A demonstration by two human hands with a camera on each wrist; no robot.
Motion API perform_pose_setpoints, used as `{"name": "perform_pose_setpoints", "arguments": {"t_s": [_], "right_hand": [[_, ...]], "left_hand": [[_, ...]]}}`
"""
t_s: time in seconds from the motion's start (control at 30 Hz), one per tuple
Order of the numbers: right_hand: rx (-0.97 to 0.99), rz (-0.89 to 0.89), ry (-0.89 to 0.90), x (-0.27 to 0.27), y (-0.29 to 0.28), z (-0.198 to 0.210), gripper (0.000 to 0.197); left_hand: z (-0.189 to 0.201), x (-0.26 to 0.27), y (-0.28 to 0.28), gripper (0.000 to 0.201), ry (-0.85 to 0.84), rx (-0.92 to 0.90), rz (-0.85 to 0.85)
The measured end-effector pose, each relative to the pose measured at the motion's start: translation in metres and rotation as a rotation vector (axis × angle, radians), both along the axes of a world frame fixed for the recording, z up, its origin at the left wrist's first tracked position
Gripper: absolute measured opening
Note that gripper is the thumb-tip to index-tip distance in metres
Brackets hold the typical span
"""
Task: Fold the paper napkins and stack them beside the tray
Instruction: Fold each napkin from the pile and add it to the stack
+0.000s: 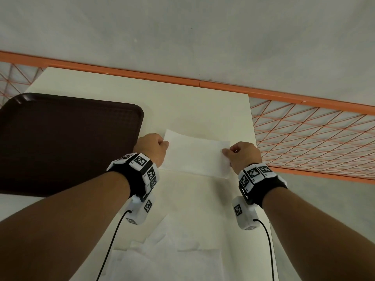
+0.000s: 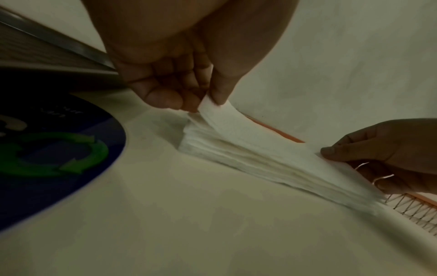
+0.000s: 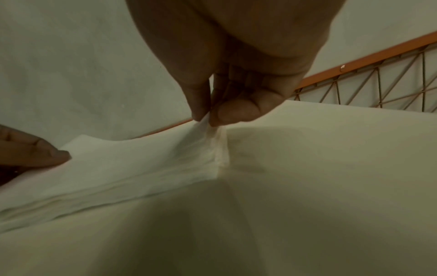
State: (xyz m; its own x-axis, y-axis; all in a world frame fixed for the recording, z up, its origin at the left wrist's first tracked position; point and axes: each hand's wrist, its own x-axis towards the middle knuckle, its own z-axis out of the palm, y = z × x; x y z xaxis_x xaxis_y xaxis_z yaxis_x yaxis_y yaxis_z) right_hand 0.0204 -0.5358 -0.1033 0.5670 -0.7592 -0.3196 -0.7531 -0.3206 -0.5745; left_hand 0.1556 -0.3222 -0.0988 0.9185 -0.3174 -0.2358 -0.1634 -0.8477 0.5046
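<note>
Left hand: the left hand (image 1: 151,148) pinched the white folded paper napkin (image 1: 195,154) at its left end.
Right hand: the right hand (image 1: 244,156) pinched its right end.
Napkin: it lay on a napkin stack (image 2: 236,158) beside the dark brown plastic tray (image 1: 60,142).

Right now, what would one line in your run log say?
left hand: pinches napkin | right hand: pinches napkin | napkin: over stack beside tray

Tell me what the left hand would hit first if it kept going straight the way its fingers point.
The left hand points away from the person, alongside the tray. Beyond it lies bare table, then probably the orange rail; depth is uncertain.
</note>
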Motion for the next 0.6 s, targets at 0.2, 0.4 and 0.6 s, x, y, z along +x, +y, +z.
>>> {"name": "perform_pose_setpoints", "arguments": {"t_s": [0.2,0.4,0.6], "right_hand": [[-0.004,0.01,0.046,0.0024,0.0,-0.0034,0.018],[-0.048,0.011,0.098,0.0031,0.0004,-0.0049,0.02],[-0.083,-0.006,0.127,0.0014,0.0001,-0.0057,0.027]], "left_hand": [[-0.0072,0.001,0.0015,0.03,-0.019,0.096,-0.017],[-0.003,0.0023,-0.0009,0.034,-0.039,0.217,-0.07],[-0.0016,0.0028,-0.0007,0.042,-0.051,0.374,-0.1]]}}
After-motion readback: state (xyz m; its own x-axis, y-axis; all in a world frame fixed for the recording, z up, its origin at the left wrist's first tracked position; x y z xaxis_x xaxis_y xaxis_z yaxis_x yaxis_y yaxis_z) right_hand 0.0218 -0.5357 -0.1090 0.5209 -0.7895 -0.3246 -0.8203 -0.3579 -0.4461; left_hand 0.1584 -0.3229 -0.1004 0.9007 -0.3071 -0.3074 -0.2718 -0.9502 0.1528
